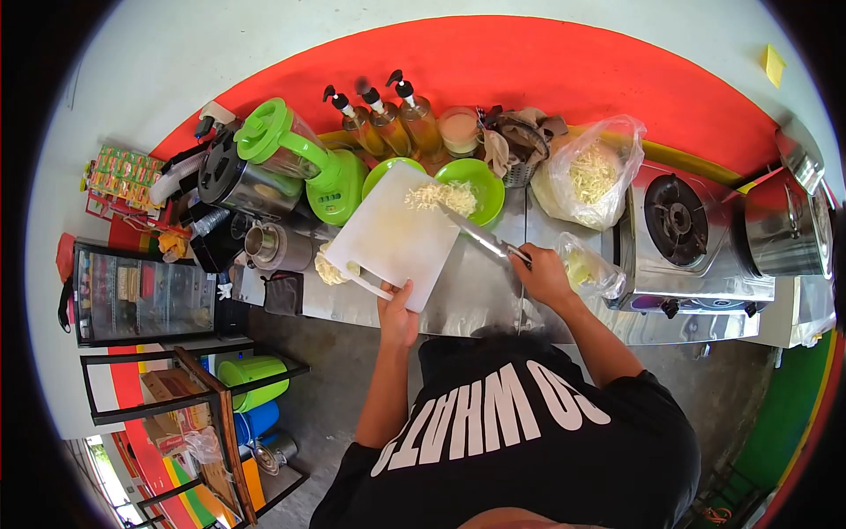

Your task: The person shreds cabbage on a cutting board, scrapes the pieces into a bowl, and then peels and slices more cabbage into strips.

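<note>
The black shirt [564,467] carries the words "SO WHAT" in big white capitals, upside down in this view. Print on the small colourful packets [129,176] at the left and on the cardboard box [173,386] is too small to read.

White cutting board [398,234] (green bowl [493,189])

Both arms [593,337] forward, fingers [529,271] curled
</note>
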`<state>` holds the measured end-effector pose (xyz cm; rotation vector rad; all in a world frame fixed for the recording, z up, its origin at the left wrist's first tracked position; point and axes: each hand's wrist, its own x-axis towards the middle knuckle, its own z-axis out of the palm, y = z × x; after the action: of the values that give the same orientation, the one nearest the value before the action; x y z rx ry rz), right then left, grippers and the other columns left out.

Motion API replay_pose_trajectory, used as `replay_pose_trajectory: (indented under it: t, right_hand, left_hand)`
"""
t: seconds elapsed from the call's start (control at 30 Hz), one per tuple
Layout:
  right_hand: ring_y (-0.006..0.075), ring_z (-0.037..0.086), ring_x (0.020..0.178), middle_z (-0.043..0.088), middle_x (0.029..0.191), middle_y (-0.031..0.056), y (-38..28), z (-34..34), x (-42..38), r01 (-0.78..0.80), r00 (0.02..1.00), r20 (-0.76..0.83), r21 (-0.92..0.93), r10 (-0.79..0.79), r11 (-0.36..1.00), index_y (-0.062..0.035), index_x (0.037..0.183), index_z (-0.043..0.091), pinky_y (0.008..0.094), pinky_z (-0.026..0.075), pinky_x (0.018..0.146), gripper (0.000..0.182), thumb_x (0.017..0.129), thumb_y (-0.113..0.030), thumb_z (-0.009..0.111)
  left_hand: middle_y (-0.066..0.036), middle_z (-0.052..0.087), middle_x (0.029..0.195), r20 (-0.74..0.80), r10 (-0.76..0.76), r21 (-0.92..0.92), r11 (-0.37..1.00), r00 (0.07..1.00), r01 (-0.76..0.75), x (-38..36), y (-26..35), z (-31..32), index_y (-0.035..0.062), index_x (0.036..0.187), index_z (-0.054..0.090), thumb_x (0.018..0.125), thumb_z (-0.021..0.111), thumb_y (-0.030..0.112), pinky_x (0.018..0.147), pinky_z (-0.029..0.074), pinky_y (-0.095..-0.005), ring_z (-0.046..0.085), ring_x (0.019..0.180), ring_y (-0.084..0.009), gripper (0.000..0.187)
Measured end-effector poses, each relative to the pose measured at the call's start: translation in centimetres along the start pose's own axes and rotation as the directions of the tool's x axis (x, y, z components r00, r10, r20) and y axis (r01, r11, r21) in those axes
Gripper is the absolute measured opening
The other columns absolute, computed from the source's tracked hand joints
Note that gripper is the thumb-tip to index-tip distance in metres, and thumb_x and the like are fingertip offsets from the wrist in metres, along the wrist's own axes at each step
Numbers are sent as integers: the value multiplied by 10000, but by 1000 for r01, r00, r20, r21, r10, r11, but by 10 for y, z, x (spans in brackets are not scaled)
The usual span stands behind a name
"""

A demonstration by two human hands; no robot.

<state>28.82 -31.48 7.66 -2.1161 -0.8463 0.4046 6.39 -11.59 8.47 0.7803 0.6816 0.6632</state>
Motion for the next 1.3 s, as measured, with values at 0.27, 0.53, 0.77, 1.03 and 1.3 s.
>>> replay_pose_trajectory:
  t: [0.27, 0.53, 0.77, 1.03, 1.3]
  right_hand:
    - [425, 660, 677, 664, 715, 223, -22, 5, -3, 79, 991, 103, 113, -90, 990, 6, 919, 677, 475, 518, 637, 257, 955, -249, 666]
    - [437, 663, 703, 674, 757, 247, 15, 27, 7, -15, 998, -54, 95, 20, 995, 22, 934, 673, 480, 514, 648, 269, 961, -246, 661]
    - [443, 662, 721, 683, 788, 244, -23, 18, 2, 43, 994, 92, 196, -62, 980, 22, 938, 665, 486, 512, 661, 261, 968, -237, 652]
    - [443, 658, 735, 675, 792, 252, -6, 32, 10, -75, 996, -43, 116, 80, 990, 28, 962, 654, 489, 505, 669, 261, 971, -233, 648]
    - [441, 653, 711, 661, 783, 262, -5, 42, 8, 63, 998, 0, 212, -65, 975, 32, 969, 651, 492, 490, 647, 260, 982, -226, 632]
  left_hand:
    - [-133, 625, 1309, 16, 7, 57, 998, 1000, -8, -6, 4, 11, -21, 1353, 523, 968, 582, -43, 1063, 476, -390, 608, 1217, -226, 390]
    - [-119, 632, 1296, 8, 20, 61, 998, 1000, -21, -7, 2, 7, -22, 1381, 519, 959, 589, -50, 1045, 481, -373, 615, 1191, -209, 429]
    - [-113, 623, 1310, 45, 20, 143, 989, 999, -26, -6, 4, 4, -14, 1364, 533, 954, 565, -66, 1058, 461, -357, 596, 1212, -206, 415]
    - [-104, 672, 1213, 31, 70, 117, 991, 997, -73, -13, 18, 17, -35, 1312, 574, 941, 607, -26, 984, 482, -343, 636, 1117, -182, 373]
    - [-125, 641, 1288, 61, 80, 155, 984, 995, -88, -16, 23, 19, -55, 1361, 541, 937, 567, -38, 1024, 457, -353, 610, 1180, -208, 426]
